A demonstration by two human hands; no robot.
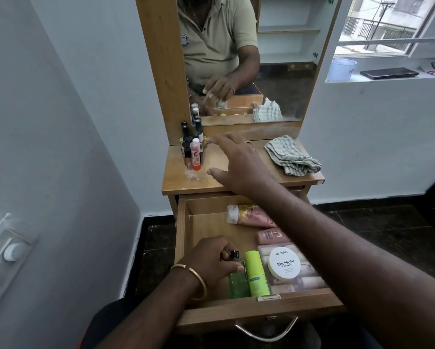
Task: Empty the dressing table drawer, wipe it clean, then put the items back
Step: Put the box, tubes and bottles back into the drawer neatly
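Wooden tabletop [236, 183] against pale wall [60, 122]; left hand [212, 258] gripping green bottle [238, 280], right hand [239, 159] spread.

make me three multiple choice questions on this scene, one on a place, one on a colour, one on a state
1. Where does the striped cloth lie?
A. in the drawer
B. on the tabletop, right side
C. on the floor

2. What colour is the lid of the nail polish wipes jar?
A. white
B. black
C. red

3. What is the left hand doing?
A. lying flat on the tabletop
B. gripping the clear green bottle in the drawer
C. pulling the drawer handle

Answers:
1. B, the cloth sits crumpled on the wooden top beside the mirror.
2. A, the round lid with dark lettering is white.
3. B, its fingers curl round the bottle near the cap, while the right hand reaches open over the tabletop.
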